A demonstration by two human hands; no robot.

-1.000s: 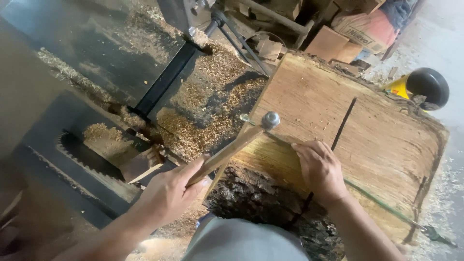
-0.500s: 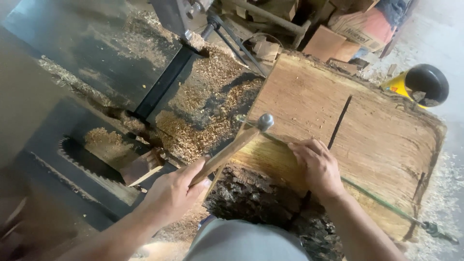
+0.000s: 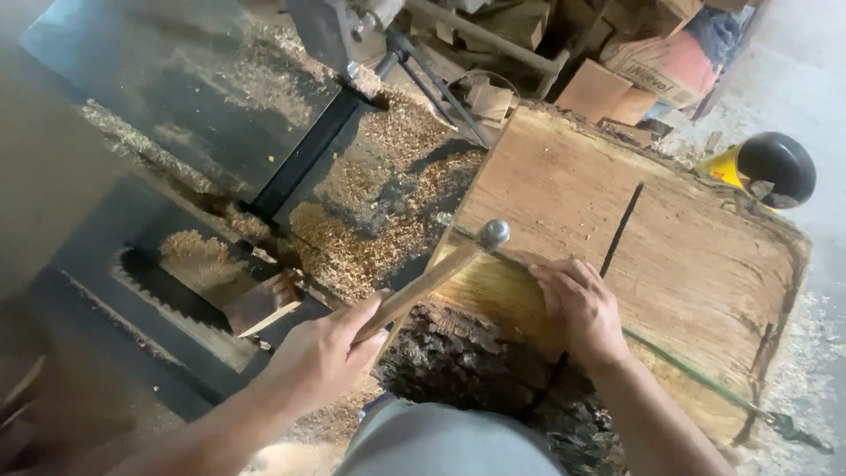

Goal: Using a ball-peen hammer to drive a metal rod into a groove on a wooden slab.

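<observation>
My left hand (image 3: pixel 326 353) grips the wooden handle of a hammer (image 3: pixel 441 269), whose round metal head hovers just over the near left corner of a big slab of wood (image 3: pixel 652 256). My right hand (image 3: pixel 582 308) lies flat on the slab's near edge, fingers pressing on a thin green line or rod (image 3: pixel 687 370) that runs diagonally across the slab to the lower right. A dark saw cut (image 3: pixel 621 229) splits the slab's top. Rough bark (image 3: pixel 467 361) covers the slab's near side.
A dark machine table (image 3: pixel 203 115) strewn with sawdust (image 3: pixel 361 238) fills the left, with a toothed saw blade (image 3: pixel 167 308) in a slot. Wood offcuts (image 3: pixel 608 88) and boxes pile up at the back. A yellow and black object (image 3: pixel 767 167) lies at right.
The hammer head dipped toward the slab's corner half a second ago and has lifted slightly again. My right hand has stayed pressed on the slab's edge.
</observation>
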